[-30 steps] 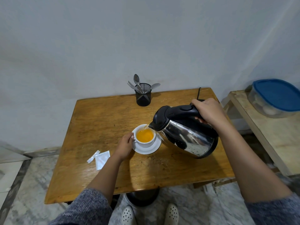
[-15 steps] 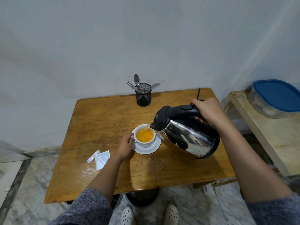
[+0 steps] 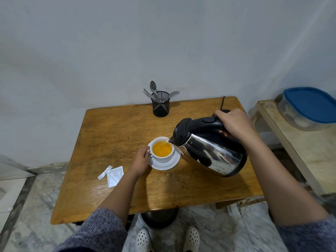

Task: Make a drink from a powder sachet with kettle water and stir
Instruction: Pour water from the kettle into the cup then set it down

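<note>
A white cup (image 3: 164, 156) holding bright orange liquid stands on a white saucer (image 3: 169, 165) near the middle of the wooden table (image 3: 112, 131). My left hand (image 3: 141, 160) grips the cup's left side at the handle. My right hand (image 3: 234, 123) is closed around the black handle of a steel kettle (image 3: 211, 151), which is tilted left with its spout over the cup's rim; a thin stream of water runs into the cup. A torn white sachet (image 3: 113, 175) lies flat on the table to the left of my left arm.
A black mesh holder (image 3: 160, 104) with spoons and a fork stands at the table's back edge. A black cord (image 3: 222, 102) runs off the back right corner. To the right, a side table (image 3: 294, 150) carries a blue-lidded container (image 3: 311, 106). My feet show below.
The kettle has stayed tilted over the cup with only a slight shift. The cup, saucer and my left hand have kept their places.
</note>
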